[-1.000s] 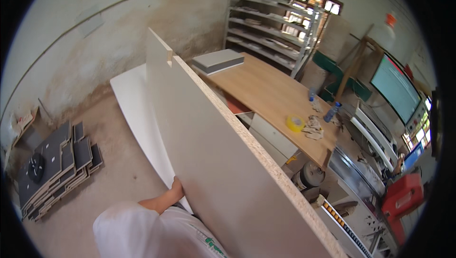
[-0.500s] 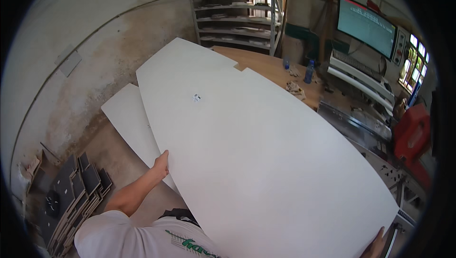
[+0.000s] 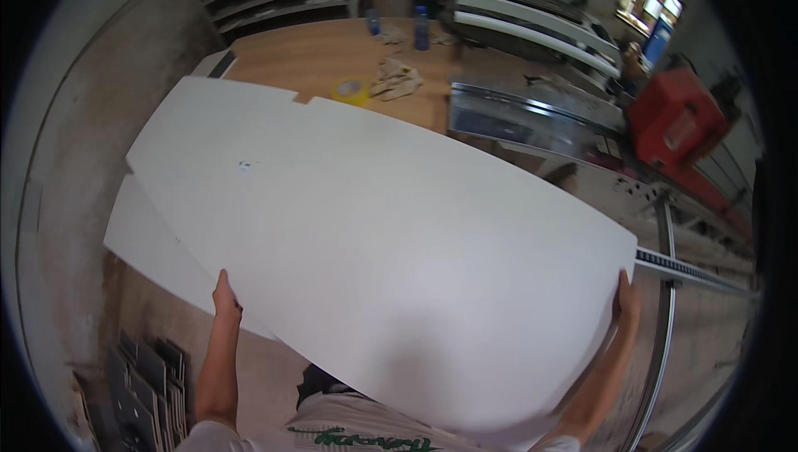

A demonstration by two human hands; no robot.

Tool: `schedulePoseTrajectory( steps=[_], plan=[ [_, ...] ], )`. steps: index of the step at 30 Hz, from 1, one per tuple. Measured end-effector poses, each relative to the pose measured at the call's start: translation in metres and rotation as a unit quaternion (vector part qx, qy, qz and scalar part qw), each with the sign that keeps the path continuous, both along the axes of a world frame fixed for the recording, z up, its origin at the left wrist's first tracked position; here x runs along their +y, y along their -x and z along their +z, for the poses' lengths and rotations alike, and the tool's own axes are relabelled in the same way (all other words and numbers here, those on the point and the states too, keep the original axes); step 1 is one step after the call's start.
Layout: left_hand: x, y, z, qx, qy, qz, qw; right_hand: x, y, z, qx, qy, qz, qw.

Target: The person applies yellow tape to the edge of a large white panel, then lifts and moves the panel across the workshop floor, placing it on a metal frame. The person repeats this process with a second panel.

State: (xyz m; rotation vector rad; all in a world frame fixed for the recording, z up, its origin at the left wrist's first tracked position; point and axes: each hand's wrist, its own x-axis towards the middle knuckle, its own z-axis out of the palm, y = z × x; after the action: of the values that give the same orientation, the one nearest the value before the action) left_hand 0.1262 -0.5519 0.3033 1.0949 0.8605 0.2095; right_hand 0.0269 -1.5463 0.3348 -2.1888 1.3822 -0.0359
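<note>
A large white panel (image 3: 399,227) with a small notch in its far edge and a small label spans the view in front of me. My left hand (image 3: 225,296) is closed on its near left edge, thumb on top and fingers hidden beneath. At the right end, my right hand (image 3: 627,298) grips the short edge, its fingers partly out of sight under the board. A second white panel (image 3: 154,240) lies lower, partly covered by the first and sticking out at the left.
Beyond the panel is a wooden tabletop (image 3: 274,49) with yellow tape (image 3: 351,90), work gloves (image 3: 396,79) and a blue bottle (image 3: 421,29). A metal machine bed (image 3: 532,123), red machine part (image 3: 677,115) and rails (image 3: 665,319) stand right. Dark boards (image 3: 150,390) are stacked lower left.
My view has swung to the right and down. The panel now lies more crosswise, with its right end farther from me. My right hand and forearm have come fully into view.
</note>
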Motion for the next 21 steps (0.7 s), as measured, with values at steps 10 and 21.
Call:
schedulePoseTrajectory(
  steps=[10, 21],
  plan=[
    [-0.018, -0.051, -0.012, -0.046, 0.096, -0.014, 0.994, 0.164, 0.081, 0.052, -0.047, -0.049, -0.065, 0.996],
    [-0.127, -0.1, -0.003, 0.05, -0.013, 0.016, 0.999, 0.044, -0.006, 0.026, -0.116, 0.029, 0.058, 0.991]
  ],
)
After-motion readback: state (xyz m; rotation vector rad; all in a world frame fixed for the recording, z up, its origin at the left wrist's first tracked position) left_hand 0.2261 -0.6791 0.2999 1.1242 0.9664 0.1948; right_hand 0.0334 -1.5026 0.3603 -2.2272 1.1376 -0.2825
